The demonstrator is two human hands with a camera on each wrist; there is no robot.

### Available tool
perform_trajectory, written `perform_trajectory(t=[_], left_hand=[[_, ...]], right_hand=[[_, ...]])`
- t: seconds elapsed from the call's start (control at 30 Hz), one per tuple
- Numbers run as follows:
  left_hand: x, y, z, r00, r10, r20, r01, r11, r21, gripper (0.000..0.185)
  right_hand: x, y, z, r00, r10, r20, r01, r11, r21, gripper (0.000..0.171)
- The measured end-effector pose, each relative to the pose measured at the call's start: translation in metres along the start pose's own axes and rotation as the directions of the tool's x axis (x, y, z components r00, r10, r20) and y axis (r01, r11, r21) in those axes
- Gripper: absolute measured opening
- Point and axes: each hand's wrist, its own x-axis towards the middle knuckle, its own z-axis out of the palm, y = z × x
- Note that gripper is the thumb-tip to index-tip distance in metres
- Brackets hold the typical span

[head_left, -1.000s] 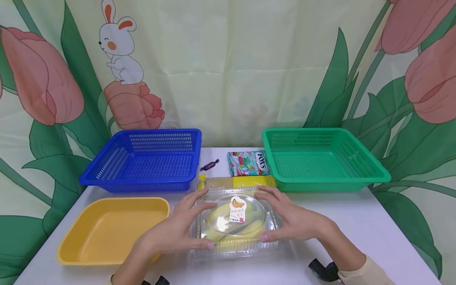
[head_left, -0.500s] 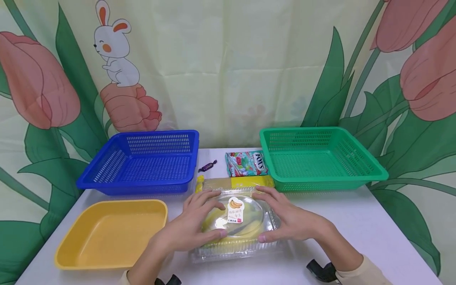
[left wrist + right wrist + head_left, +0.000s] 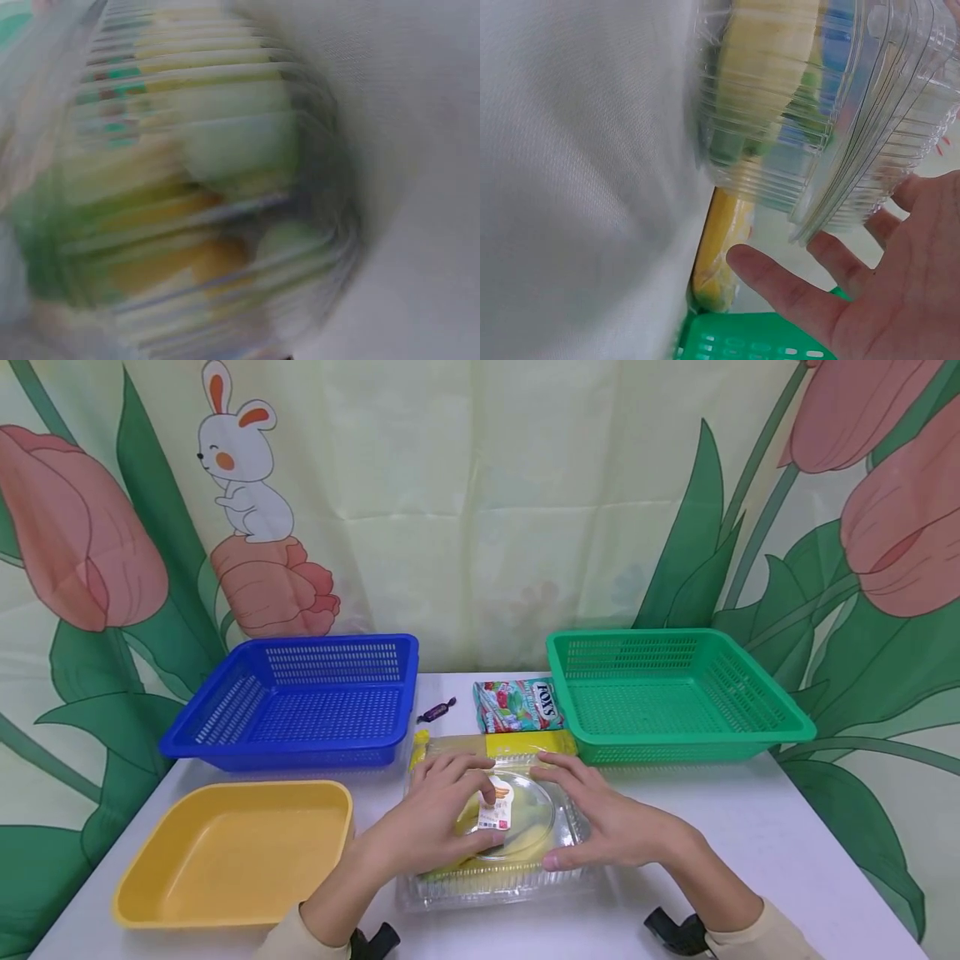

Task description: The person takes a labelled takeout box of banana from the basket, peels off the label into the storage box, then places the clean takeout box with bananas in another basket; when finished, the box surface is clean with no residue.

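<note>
A clear plastic clamshell box (image 3: 517,887) stands on the white table, with bananas (image 3: 534,842) showing through its lid. A white sticker (image 3: 495,817) with a banana picture is on the lid, partly covered by the left hand. My left hand (image 3: 427,818) lies over the lid's left half, its fingers loosely bent. My right hand (image 3: 618,820) is spread along the box's right side, thumb near the front and fingertips at the back corner. The right wrist view shows its extended fingers right beside the box's rim (image 3: 840,165). The left wrist view is blurred.
Behind the box lies a yellow packet (image 3: 528,742), and beyond it a Fox's candy bag (image 3: 517,705) and a wrapped candy (image 3: 437,710). A blue basket (image 3: 288,756) stands back left, a green basket (image 3: 693,749) back right, a yellow bin (image 3: 232,789) front left.
My left hand has moved rightward from the box's left edge onto the lid, over part of the sticker. My right hand and the box stay nearly in place.
</note>
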Motion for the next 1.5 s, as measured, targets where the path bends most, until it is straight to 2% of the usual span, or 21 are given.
perform_trajectory(t=[0.27, 0.5, 0.67, 0.8, 0.97, 1.5], left_hand=[[0.016, 0.002, 0.009, 1.0, 0.014, 0.015, -0.014, 0.999, 0.033, 0.032], [0.023, 0.003, 0.013, 1.0, 0.01, 0.013, -0.01, 1.0, 0.012, 0.026], [0.024, 0.0, 0.013, 0.999, 0.051, -0.012, -0.051, 0.999, 0.009, 0.021], [0.021, -0.002, 0.009, 0.996, 0.087, 0.012, -0.087, 0.996, -0.01, 0.022], [0.019, -0.002, 0.006, 0.993, 0.111, 0.035, -0.109, 0.993, -0.048, 0.014], [0.017, -0.003, 0.009, 0.989, 0.11, 0.1, -0.109, 0.994, -0.021, 0.013]], right_hand=[[0.001, 0.0, 0.002, 1.0, -0.002, -0.006, 0.003, 1.0, 0.002, 0.1], [0.0, 0.002, 0.002, 1.0, -0.003, -0.012, 0.003, 1.0, -0.007, 0.1], [0.0, 0.001, 0.002, 1.0, -0.008, -0.016, 0.008, 1.0, -0.008, 0.1], [0.0, 0.0, 0.002, 1.0, -0.012, -0.013, 0.012, 1.0, 0.005, 0.098], [-0.001, -0.001, 0.002, 1.0, 0.002, -0.006, -0.002, 1.0, 0.018, 0.096], [-0.002, 0.001, 0.005, 1.0, 0.006, -0.011, -0.006, 1.0, 0.016, 0.096]])
